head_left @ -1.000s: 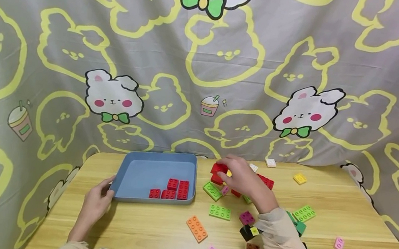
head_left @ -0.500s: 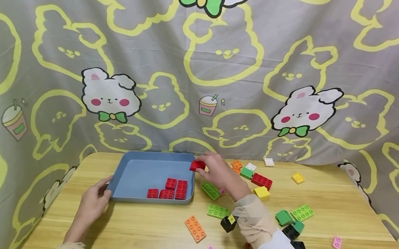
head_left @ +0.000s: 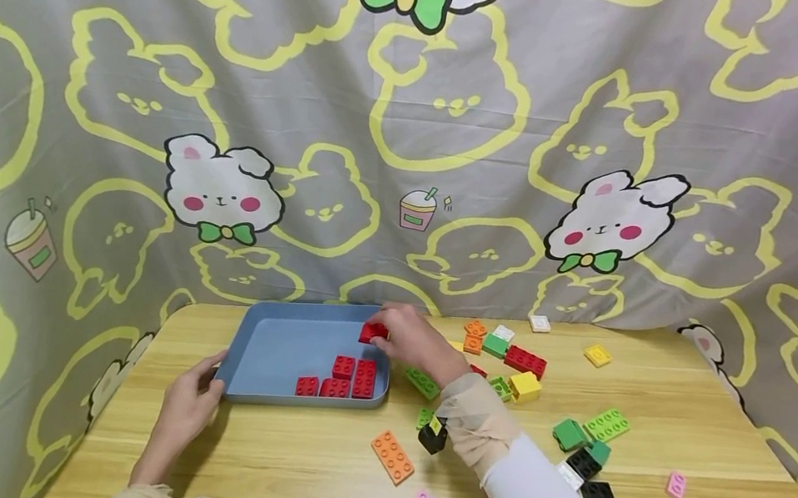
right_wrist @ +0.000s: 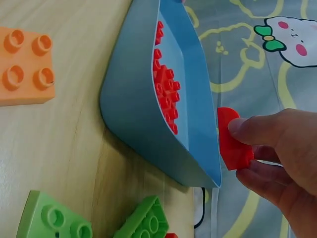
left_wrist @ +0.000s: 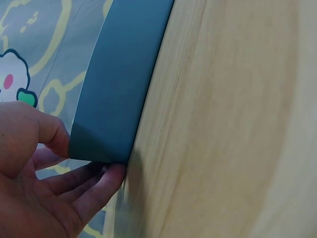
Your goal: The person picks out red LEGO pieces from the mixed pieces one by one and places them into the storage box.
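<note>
My right hand (head_left: 418, 344) pinches a red toy brick (right_wrist: 235, 143) between thumb and fingertips. The brick has a rounded edge in the right wrist view and overlaps the back right corner of the blue tray (head_left: 273, 342) in the head view. Several red studded bricks (head_left: 364, 377) lie inside the tray along its front right. At the tray's front left corner, my left hand (head_left: 191, 402) grips the wall, thumb up at the rim and fingertips down by the base in the left wrist view.
Right of the tray lie loose bricks: a long red brick (head_left: 525, 362), a yellow brick (head_left: 525, 387), a green brick (head_left: 421, 381) and several black bricks (head_left: 599, 497). An orange brick (head_left: 393, 457) lies before the tray. A patterned curtain (head_left: 346, 192) hangs behind the table (head_left: 294, 471).
My right hand has lifted the red brick from the loose bricks and carried it left to the tray's back right corner. My left hand stays at the tray.
</note>
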A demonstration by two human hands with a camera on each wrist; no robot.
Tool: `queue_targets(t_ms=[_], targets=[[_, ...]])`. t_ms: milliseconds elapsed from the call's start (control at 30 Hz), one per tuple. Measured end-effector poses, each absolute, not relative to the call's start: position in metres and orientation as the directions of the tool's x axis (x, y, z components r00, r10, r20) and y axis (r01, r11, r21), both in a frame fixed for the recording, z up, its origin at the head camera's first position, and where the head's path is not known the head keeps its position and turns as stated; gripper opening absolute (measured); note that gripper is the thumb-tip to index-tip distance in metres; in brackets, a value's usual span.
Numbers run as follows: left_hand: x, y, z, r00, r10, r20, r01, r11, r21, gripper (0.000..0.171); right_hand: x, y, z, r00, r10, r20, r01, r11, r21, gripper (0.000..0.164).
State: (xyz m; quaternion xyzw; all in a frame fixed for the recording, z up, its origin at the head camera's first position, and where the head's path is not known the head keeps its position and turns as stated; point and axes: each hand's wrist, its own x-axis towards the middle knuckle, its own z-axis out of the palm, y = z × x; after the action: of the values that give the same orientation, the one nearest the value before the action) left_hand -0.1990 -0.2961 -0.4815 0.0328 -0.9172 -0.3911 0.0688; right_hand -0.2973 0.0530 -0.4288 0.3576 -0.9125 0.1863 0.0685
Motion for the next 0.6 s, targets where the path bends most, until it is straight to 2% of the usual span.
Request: queue_targets(t_ms=[300, 600], targets=[[-0.198, -0.294, -0.485, -0.987, -0.103, 0.124, 0.020, 0.685, 0.728, 0.051, -0.305, 0.038, -0.438, -0.732, -0.640, 0.234, -0.681, 0.696, -0.227, 0.018], [-0.200, -0.296, -0.483, -0.984, -0.110, 0.139, 0.026, 0.686, 0.727, 0.050, -0.307, 0.026, -0.443, -0.750, -0.632, 0.193, -0.661, 0.718, -0.218, 0.008]])
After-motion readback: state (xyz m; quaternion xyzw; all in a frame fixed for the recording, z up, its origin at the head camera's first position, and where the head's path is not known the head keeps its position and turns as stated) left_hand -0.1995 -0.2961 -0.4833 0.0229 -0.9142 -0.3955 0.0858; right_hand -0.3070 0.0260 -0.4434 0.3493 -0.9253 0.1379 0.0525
